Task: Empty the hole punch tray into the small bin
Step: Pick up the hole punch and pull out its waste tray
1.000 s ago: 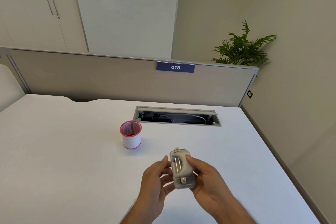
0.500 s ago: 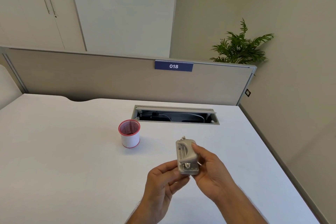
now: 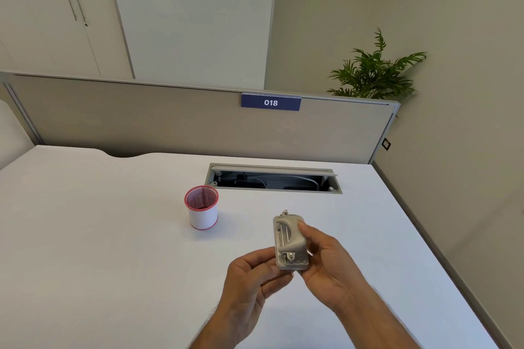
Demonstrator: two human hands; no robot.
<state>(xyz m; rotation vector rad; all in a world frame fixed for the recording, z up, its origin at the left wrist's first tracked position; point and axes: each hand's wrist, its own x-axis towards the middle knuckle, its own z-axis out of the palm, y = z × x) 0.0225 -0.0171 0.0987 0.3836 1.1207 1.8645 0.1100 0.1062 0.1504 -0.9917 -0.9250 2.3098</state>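
Note:
A small grey hole punch [image 3: 289, 241] is held above the white desk [image 3: 99, 249], its underside turned toward me. My right hand [image 3: 329, 266] grips its right side, thumb on the upper edge. My left hand [image 3: 252, 280] pinches its lower left corner with thumb and fingers. The small bin [image 3: 202, 207], a white mesh cup with a red rim, stands upright on the desk to the left and beyond the punch, apart from both hands. I cannot tell whether the punch's tray is open.
An open cable hatch [image 3: 273, 178] is sunk into the desk behind the bin. A beige partition [image 3: 170, 122] with a blue "018" label [image 3: 270, 102] closes the desk's far edge. The desk's right edge runs diagonally along the wall. A green plant [image 3: 374, 71] stands behind the partition.
The punch has shifted slightly right and up from the bin's side. My left hand moved from beside the punch to under its lower corner. The bin has not moved.

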